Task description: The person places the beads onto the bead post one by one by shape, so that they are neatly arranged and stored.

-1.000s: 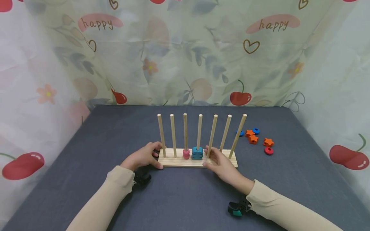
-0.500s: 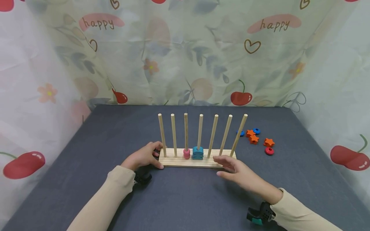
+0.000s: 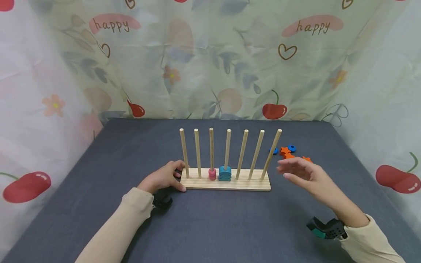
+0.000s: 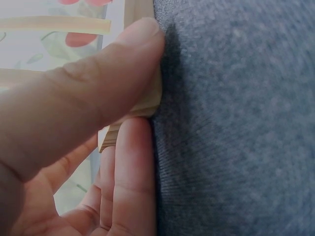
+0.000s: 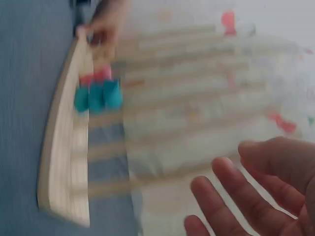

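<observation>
A wooden peg board [image 3: 248,184] with a row of several upright pegs stands mid-table in the head view. Its left end is held by my left hand [image 3: 163,178]; the left wrist view shows the thumb [image 4: 93,88] along the front and fingers against the end. Pink beads [image 3: 212,174] sit low on the third peg from the left, and teal scalloped pieces [image 3: 225,174] are stacked on the fourth. Right of the board, my right hand [image 3: 314,179] is raised with loosely extended fingers, nothing in it. The right wrist view shows those fingers [image 5: 236,189] apart from the pegs.
Orange star beads [image 3: 284,150] and blue ring beads [image 3: 291,148] lie behind the right end of the board, partly covered by the right hand. A dark grey cloth [image 3: 210,226] covers the table. A printed curtain [image 3: 204,73] hangs at the back and sides.
My right hand has left the board near its right-hand pegs and moved right, toward the loose beads, hiding the red ring bead. The left hand and the board have stayed in place.
</observation>
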### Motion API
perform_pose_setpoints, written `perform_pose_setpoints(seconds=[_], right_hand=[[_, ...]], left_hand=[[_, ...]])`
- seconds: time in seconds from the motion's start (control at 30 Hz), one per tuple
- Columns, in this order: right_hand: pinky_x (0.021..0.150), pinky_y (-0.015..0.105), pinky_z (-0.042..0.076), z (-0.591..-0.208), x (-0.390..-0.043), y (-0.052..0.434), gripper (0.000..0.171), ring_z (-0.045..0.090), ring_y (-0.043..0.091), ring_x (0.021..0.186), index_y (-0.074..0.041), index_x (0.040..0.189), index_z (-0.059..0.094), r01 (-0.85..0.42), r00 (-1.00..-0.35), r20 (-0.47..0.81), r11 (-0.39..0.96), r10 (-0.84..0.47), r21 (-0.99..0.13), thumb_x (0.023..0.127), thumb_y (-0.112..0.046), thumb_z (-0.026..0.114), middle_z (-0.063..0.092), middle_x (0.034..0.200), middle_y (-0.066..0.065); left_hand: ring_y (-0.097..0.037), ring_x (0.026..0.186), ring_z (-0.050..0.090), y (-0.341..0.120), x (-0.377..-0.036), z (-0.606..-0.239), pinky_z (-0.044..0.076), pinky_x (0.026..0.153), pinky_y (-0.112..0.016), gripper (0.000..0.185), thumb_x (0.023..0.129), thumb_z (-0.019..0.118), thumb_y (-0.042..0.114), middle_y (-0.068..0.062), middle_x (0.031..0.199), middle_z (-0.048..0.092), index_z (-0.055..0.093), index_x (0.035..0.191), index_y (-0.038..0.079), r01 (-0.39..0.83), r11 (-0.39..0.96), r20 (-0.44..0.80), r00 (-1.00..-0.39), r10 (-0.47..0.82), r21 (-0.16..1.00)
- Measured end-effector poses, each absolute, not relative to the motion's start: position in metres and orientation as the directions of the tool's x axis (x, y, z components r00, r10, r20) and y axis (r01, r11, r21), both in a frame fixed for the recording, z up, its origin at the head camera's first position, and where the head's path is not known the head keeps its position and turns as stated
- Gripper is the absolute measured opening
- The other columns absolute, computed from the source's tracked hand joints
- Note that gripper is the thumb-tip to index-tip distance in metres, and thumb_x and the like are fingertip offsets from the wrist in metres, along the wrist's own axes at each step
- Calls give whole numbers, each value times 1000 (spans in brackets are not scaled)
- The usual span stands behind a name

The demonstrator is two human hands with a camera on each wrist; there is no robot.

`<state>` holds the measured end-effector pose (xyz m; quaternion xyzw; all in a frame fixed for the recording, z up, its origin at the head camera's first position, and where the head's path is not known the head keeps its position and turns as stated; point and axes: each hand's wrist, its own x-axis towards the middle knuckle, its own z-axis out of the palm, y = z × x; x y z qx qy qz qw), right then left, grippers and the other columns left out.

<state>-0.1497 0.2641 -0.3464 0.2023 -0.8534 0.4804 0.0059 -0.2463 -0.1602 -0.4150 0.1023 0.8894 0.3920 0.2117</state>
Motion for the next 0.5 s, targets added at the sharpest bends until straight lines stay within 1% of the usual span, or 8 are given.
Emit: perform_pose_setpoints(seconds=[0.07, 0.13, 0.27, 0.37, 0.4, 0.5], right_hand=[[77, 18, 53, -347, -153, 276, 31, 63, -2, 97, -6, 126, 57, -356, -931, 244, 533, -270, -768, 96, -13, 60, 67, 113, -4], [74, 16, 51, -349, -158, 289, 30, 62, -5, 92, -9, 125, 58, -332, -943, 268, 605, -197, -724, 96, -16, 61, 66, 110, -12], [70, 12, 48, -356, -166, 312, 32, 59, -11, 88, -10, 125, 58, -239, -962, 262, 681, -72, -692, 97, -24, 60, 62, 107, -17], [69, 12, 47, -363, -171, 327, 37, 55, -16, 87, -9, 127, 56, -162, -976, 217, 701, -11, -695, 97, -31, 59, 61, 108, -17], [68, 12, 47, -366, -173, 331, 39, 54, -18, 86, -8, 128, 56, -136, -980, 198, 710, 5, -691, 97, -33, 58, 61, 110, -14], [66, 16, 47, -375, -179, 341, 45, 50, -21, 83, -6, 131, 54, -71, -990, 139, 727, 34, -683, 97, -35, 57, 62, 120, 5]], left_hand=[[-32, 112, 54, -160, -246, -414, 49, 90, -41, 73, 65, 88, 3, -20, 127, 42, 49, 127, 3, 22, 668, -292, -888, 355, 744], [-32, 112, 54, -160, -245, -413, 48, 90, -41, 73, 65, 88, 3, -20, 127, 42, 49, 126, 3, 24, 664, -288, -889, 356, 747], [-32, 112, 54, -159, -245, -413, 48, 90, -40, 73, 65, 88, 3, -20, 127, 42, 49, 127, 3, 28, 660, -286, -887, 363, 751], [-32, 112, 54, -160, -245, -414, 49, 90, -40, 73, 65, 88, 4, -20, 127, 42, 49, 127, 3, 31, 658, -285, -885, 367, 752], [-32, 112, 54, -160, -245, -413, 49, 90, -39, 73, 65, 89, 4, -20, 127, 42, 50, 126, 3, 27, 656, -286, -886, 366, 754], [-32, 110, 54, -161, -245, -412, 49, 89, -38, 72, 64, 89, 6, -21, 125, 42, 50, 125, 2, 40, 649, -278, -882, 380, 760]])
